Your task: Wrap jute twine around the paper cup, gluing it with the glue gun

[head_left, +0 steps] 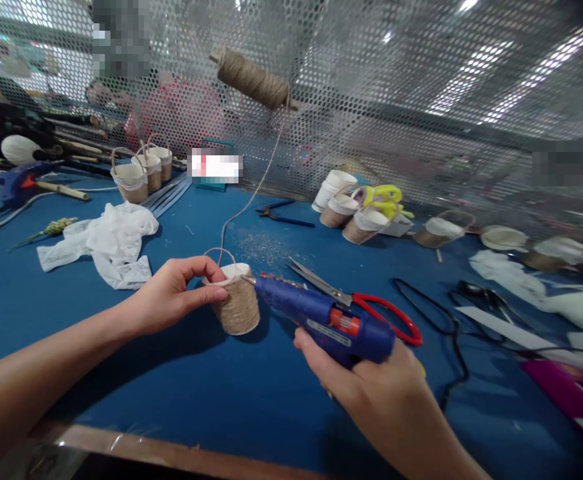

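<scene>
My left hand (pixel 186 293) pinches the rim of a small twine-wrapped cup (pixel 236 308), thumb outside and fingers at its white inner edge. The cup tilts slightly over the blue table. A strand of twine (pixel 256 193) runs from the cup's rim up to a twine spool (pixel 252 79) hanging on the mesh. In my right hand (pixel 371 387) is a blue glue gun (pixel 321 313), its metal nozzle at the cup's upper right edge. Whether the nozzle touches the cup I cannot tell. Red-handled scissors (pixel 384 317) lie just behind the glue gun.
Blue pliers (pixel 284 217) lie near the mesh panel (pixel 371 107). Small wrapped baskets (pixel 131 183) stand at the back left, others (pixel 339 210) at the back right. White cloth (pixel 109 240) lies left. Another glue gun (pixel 24 183) rests far left; a black cable (pixel 454 333) curls right.
</scene>
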{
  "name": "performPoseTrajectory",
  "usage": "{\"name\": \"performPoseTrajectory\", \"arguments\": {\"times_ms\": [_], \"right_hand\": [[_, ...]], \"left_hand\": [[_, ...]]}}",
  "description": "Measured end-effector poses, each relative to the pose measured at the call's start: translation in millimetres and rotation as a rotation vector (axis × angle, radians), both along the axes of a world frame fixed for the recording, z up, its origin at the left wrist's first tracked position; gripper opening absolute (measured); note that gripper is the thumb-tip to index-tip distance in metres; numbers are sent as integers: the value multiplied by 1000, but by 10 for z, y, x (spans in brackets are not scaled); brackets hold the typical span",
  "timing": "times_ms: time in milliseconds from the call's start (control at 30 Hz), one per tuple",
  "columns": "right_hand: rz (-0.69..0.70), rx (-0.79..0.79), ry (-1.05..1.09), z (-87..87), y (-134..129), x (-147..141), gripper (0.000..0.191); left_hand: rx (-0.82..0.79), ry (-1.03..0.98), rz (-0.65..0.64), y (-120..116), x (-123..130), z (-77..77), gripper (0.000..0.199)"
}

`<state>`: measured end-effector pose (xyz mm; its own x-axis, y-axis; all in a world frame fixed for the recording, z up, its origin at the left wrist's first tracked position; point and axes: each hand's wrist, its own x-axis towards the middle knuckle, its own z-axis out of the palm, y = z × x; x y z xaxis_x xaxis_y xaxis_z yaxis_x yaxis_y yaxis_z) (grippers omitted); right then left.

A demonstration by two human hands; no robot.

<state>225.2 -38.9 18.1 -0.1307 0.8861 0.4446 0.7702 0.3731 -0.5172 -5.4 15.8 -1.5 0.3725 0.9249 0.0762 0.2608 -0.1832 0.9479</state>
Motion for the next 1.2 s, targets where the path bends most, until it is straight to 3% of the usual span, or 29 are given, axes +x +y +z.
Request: {"name": "performPoseTrajectory", "arguments": {"times_ms": [167,333,567,767,967,1100,1200], "right_hand": [[47,-83,-142,94,-49,-10,15],[-111,-98,-66,-13,-64,39,12],[-50,-193,-37,100,-85,-31,11],[-129,-177,-25,30,-91,4,12],[-15,-67,-11,19,-21,-10,12],[-1,-93,-15,64,-38,-25,10],[-65,-128,6,49,-36,-10,13]], "left_hand": [[-18,-4,-1,-10,1,13,18],[-12,-6,0,-6,3,7,16],[-20,-9,-5,-12,4,22,17],[-13,-10,0,-3,6,3,17],[-19,-13,-6,-9,5,8,17],[-24,-16,-5,-6,8,10,18],[-14,-8,0,6,3,-7,18]]}}
